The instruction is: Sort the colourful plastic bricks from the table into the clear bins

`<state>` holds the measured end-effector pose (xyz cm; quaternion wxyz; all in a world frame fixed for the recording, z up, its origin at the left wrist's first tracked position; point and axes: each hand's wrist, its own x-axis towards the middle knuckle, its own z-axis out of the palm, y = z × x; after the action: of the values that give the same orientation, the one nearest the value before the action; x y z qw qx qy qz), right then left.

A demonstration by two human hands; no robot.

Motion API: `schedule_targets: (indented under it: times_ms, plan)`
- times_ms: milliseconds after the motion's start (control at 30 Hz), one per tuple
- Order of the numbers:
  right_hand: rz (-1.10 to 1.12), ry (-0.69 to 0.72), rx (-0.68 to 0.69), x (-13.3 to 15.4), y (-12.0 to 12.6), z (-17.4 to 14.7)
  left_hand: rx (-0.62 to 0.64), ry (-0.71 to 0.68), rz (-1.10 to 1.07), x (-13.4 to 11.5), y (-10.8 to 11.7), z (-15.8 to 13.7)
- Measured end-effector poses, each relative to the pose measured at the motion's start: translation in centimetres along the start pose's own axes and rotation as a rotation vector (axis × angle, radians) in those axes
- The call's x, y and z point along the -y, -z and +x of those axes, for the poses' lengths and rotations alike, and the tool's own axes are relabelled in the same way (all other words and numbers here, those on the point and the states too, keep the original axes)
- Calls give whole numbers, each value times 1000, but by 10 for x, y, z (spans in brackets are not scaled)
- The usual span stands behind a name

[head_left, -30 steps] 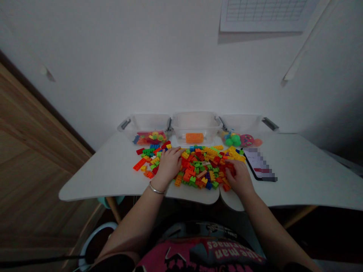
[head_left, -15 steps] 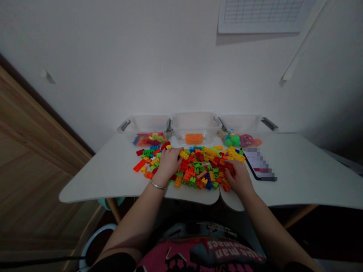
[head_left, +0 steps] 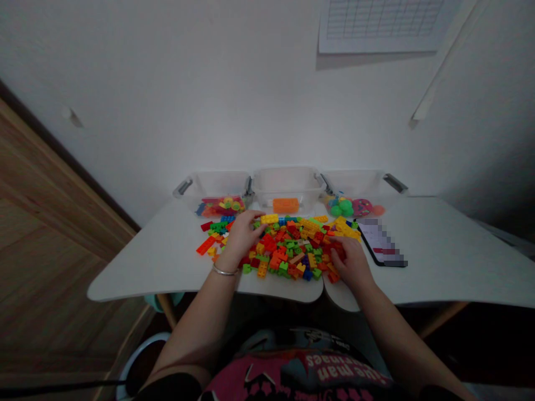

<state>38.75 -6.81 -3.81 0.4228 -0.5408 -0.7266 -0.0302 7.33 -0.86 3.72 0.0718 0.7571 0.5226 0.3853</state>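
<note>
A heap of colourful toy building bricks (head_left: 288, 259) covers the middle of the white table. At its far left side my left hand (head_left: 243, 234), with a silver bangle at the wrist, has thumb and index finger closed at the left end of a yellow studded brick (head_left: 270, 219). My right hand (head_left: 351, 260) rests at the heap's right edge with thumb and fingers apart. Red bricks (head_left: 337, 249) show in the gap between them, and its other fingertips are partly hidden.
Three clear bins line the wall: the left bin (head_left: 217, 181) with mixed toys, the middle bin (head_left: 288, 181) with an orange block (head_left: 286, 205), the right bin (head_left: 355, 181) with green balls and a pink piece. A phone (head_left: 381, 242) lies right of the heap on the table (head_left: 438, 250).
My left hand has shifted slightly left, and the yellow brick at its fingertips has turned and moved a little away from me. My right hand stays in place.
</note>
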Motion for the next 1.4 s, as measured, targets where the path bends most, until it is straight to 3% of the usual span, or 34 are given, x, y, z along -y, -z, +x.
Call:
schedule_targets:
  times_ms: [200, 400, 567, 1000, 1200, 1400]
  plan:
    - [8, 0, 3, 0, 0, 0, -283, 110, -287, -3, -3, 30]
    - [-5, 13, -9, 1, 2, 1, -373, 167, -202, -8, -9, 71]
    - [-10, 27, -14, 2, 2, 1, -313, 189, 55, -9, -10, 84]
    - [-1, 30, -24, 1, 2, 1, -132, 353, 86, -22, 1, 94]
    - [-11, 46, -21, 0, 2, 1, -140, 303, 124, -20, -2, 93]
    - [-11, 34, -20, 0, 1, 1, -144, 143, 102, -15, -9, 80]
